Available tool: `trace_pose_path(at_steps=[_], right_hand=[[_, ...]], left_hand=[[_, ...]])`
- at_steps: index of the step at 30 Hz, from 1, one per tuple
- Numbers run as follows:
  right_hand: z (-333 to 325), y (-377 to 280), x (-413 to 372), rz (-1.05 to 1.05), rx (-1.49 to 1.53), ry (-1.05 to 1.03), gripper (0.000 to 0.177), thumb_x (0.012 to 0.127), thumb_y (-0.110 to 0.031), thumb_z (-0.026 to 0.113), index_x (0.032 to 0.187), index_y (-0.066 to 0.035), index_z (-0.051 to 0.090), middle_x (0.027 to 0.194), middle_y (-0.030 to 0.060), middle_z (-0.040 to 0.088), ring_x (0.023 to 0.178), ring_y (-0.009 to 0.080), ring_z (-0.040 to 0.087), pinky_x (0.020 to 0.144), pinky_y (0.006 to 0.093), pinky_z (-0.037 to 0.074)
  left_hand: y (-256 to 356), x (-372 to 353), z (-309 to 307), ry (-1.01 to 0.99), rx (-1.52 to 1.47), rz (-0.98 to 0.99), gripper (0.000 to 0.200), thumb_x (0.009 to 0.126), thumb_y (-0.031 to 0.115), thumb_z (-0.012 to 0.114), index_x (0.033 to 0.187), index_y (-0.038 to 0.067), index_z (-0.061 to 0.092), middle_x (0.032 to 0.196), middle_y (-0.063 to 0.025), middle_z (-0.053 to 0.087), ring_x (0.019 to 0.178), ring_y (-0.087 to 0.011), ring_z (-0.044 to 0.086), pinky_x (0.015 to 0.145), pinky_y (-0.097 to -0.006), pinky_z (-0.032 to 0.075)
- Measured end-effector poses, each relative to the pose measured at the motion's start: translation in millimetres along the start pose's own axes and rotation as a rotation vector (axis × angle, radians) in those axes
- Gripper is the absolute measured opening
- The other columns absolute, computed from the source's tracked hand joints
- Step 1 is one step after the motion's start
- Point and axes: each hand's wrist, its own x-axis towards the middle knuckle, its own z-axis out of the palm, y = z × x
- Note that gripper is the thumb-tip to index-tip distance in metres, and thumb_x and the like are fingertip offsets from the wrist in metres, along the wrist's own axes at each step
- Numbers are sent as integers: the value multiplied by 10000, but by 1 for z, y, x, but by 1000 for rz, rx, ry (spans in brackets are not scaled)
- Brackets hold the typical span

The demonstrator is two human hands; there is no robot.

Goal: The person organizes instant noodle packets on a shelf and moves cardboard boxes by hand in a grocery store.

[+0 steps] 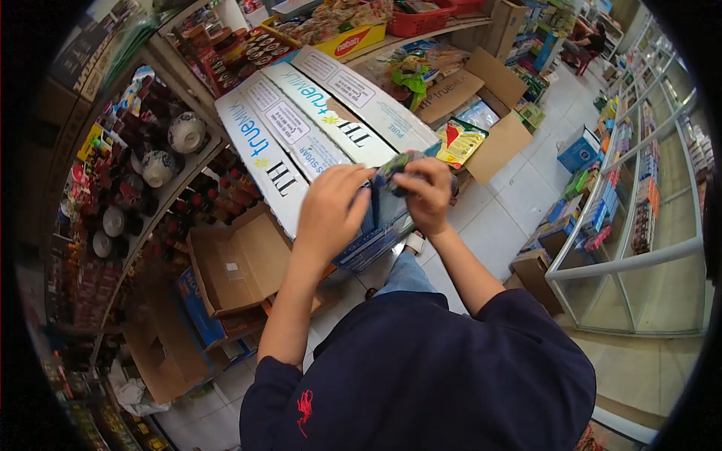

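Centrally, a small dark packet [396, 167] is pinched between both hands, just above the stacked goods. The right hand [427, 197] is closed over the packet's right end, its fingers [412, 174] curled tight and the thumb tucked under. The left hand [331, 210] is bent onto the left end, with its fingers [359, 177] folded down and touching the wrapper. No print can be read on the packet, which is mostly hidden by the fingers.

Directly beneath the hands a blue case [368, 242] is seen, its lettering hidden. Behind it, long white cartons [301, 128] are laid side by side, each marked "TH true MILK" in blue. "PURE" is read on the rightmost carton and "SUGAR" on the middle one. Their white stickers are too small to be made out.

Just right of the cartons an open brown box [485, 94] is printed "truemilk" on one flap, and a yellow pack [459, 141] lies at its mouth. Higher up, a yellow tray [353, 41] bears a red oval logo that cannot be read. An empty box [241, 259] lies open at lower left, below shelves [154, 161] of jars and bottles. A red horse-rider emblem is stitched on the navy shirt [421, 376].
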Motion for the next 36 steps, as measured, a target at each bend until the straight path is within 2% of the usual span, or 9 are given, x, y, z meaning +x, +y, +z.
trace_pose_path(at_steps=[3, 5, 10, 18, 21, 26, 30, 32, 36], right_hand=[[12, 0, -37, 106, -30, 48, 276, 560, 39, 584, 787, -109, 634, 877, 45, 554, 891, 268, 493, 775, 377, 389], [15, 9, -67, 186, -4, 31, 268, 554, 46, 578, 769, -105, 630, 874, 46, 552, 892, 274, 491, 775, 378, 389], [14, 51, -135, 487, -17, -166, 219, 540, 64, 572, 715, -63, 610, 840, 60, 536, 889, 280, 496, 771, 368, 397], [-13, 30, -2, 222, 40, 127, 296, 534, 80, 582, 774, -85, 637, 866, 53, 550, 891, 265, 494, 795, 365, 385], [1, 39, -43, 252, -6, 72, 215, 500, 45, 558, 682, -64, 592, 837, 61, 535, 897, 281, 457, 813, 399, 356], [19, 56, -136, 552, -79, -181, 174, 501, 92, 489, 644, -4, 519, 810, 104, 481, 855, 297, 442, 764, 371, 367], [13, 68, -126, 697, 109, -108, 223, 515, 153, 457, 674, 10, 519, 824, 92, 487, 776, 250, 468, 659, 276, 388], [-3, 68, -83, 892, 344, 123, 253, 536, 138, 449, 730, -3, 530, 850, 76, 486, 789, 197, 476, 678, 274, 387], [-12, 91, -12, 780, 607, 102, 262, 606, 97, 505, 836, -11, 566, 973, 98, 534, 928, 197, 514, 816, 258, 385]], left_hand=[[2, 14, 27, -131, 25, 117, 305, 782, 96, 539, 1080, 33, 549, 1111, -137, 554, 1061, -290, 498, 937, -357, 363], [-3, 14, 41, -196, 337, 188, 394, 786, 133, 551, 1169, 54, 497, 1190, -117, 517, 1136, -276, 453, 974, -389, 325], [-1, 13, 41, -244, 346, 149, 427, 795, 165, 549, 1203, 63, 474, 1215, -98, 510, 1162, -268, 435, 1005, -407, 286], [7, 18, 39, -285, 350, 67, 416, 806, 177, 538, 1200, 58, 481, 1227, -96, 504, 1178, -266, 422, 1020, -415, 266], [6, 18, 39, -284, 322, 46, 402, 808, 194, 541, 1184, 62, 494, 1223, -94, 507, 1178, -262, 424, 1023, -413, 263], [9, 20, 39, -283, 316, 17, 381, 814, 202, 539, 1166, 61, 504, 1217, -88, 513, 1172, -264, 430, 1015, -414, 271], [10, 24, 37, -297, 283, -28, 351, 817, 214, 538, 1133, 62, 533, 1210, -88, 520, 1170, -262, 434, 1006, -418, 280], [12, 27, 36, -312, 228, -88, 338, 815, 213, 539, 1115, 57, 546, 1198, -88, 530, 1163, -264, 442, 1004, -415, 285], [16, 36, 39, -218, 170, -177, 299, 792, 210, 576, 1039, 43, 590, 1064, -114, 596, 1044, -279, 519, 933, -402, 357]])
